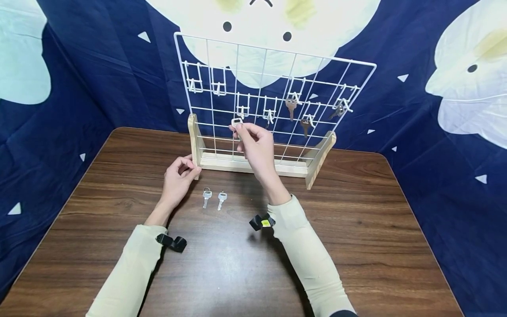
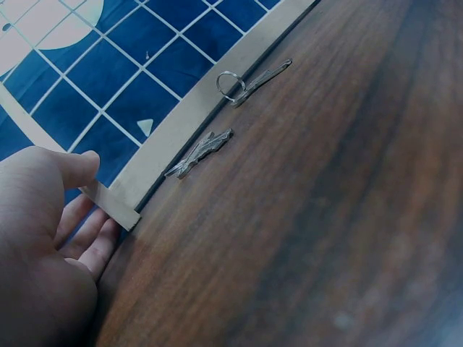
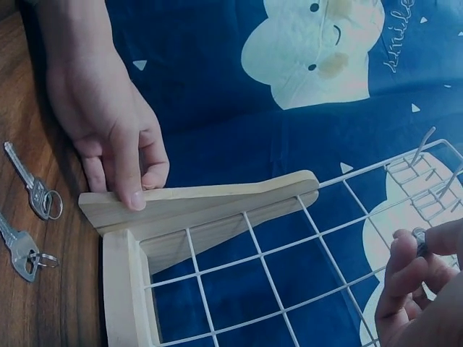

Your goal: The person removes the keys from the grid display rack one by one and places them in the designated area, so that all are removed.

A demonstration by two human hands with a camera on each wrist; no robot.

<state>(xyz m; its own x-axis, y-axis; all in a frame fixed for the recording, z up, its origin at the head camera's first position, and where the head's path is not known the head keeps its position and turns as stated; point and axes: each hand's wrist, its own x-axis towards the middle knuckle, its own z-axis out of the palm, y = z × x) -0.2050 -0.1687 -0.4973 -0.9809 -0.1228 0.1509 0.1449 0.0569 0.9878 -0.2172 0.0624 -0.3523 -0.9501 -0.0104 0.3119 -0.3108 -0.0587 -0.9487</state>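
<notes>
My left hand (image 1: 176,180) grips the lower front of the left wooden side piece (image 1: 194,145) of a white wire grid rack (image 1: 247,95). In the left wrist view, the thumb lies on one face of that wood and the fingers on the other. My right hand (image 1: 257,147) pinches a key (image 1: 236,122) by its head, in front of the grid just below a white double-wire hook (image 1: 242,111). The fingers mostly hide the key's blade. Two silver keys with rings, one key (image 1: 207,198) left of the other key (image 1: 222,200), lie on the table before the rack.
Brownish keys hang on hooks at the right: an upper key (image 1: 291,108), a lower key (image 1: 305,127) and a darker key (image 1: 337,110). More white hooks (image 1: 218,88) sit at the left. Behind the brown table (image 1: 130,176) hangs a blue cloth (image 1: 111,57).
</notes>
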